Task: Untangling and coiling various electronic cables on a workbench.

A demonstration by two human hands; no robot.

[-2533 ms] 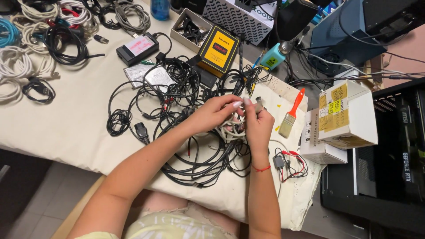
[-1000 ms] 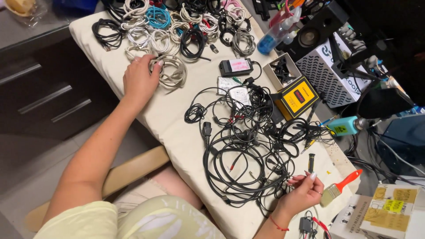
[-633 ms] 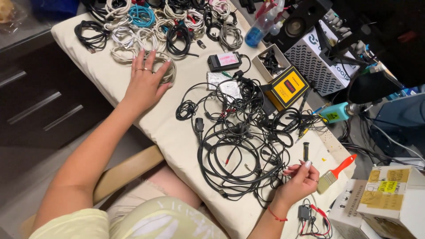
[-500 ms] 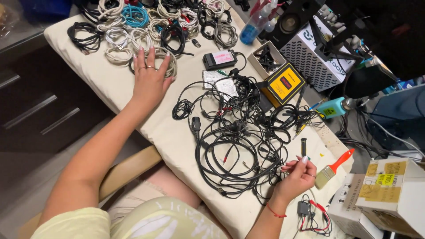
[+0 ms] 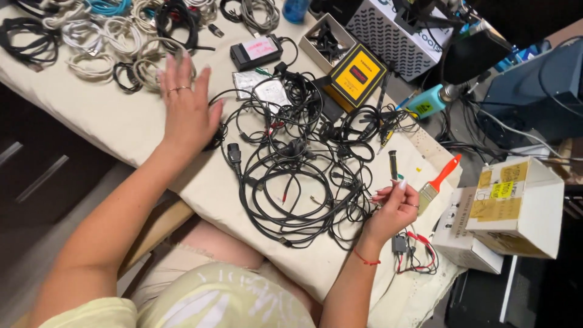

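Note:
My left hand (image 5: pixel 185 112) lies flat on the white cloth (image 5: pixel 115 127) with its fingers spread, holding nothing. Its fingertips reach a coiled white cable (image 5: pixel 144 68), and the heel rests beside a big tangle of black cables (image 5: pixel 291 176). At the tangle's right edge my right hand (image 5: pixel 395 209) is raised a little. Its fingertips are pinched on a thin wire end (image 5: pixel 381 195) that leads out of the tangle. A small dark screwdriver (image 5: pixel 393 164) lies just above that hand.
Several coiled cables (image 5: pixel 97 27) lie at the far left. A black power adapter (image 5: pixel 255 51), a yellow-faced meter (image 5: pixel 358 76) and a small open box (image 5: pixel 328 42) sit at the back. An orange-handled brush (image 5: pixel 440 179), red and black clip leads (image 5: pixel 416 255) and cardboard boxes (image 5: pixel 516 200) are at the right.
My left hand has drawn back from the coiled white cables toward the black tangle. The right hand has stayed at the tangle's right edge, still pinched. The view has shifted.

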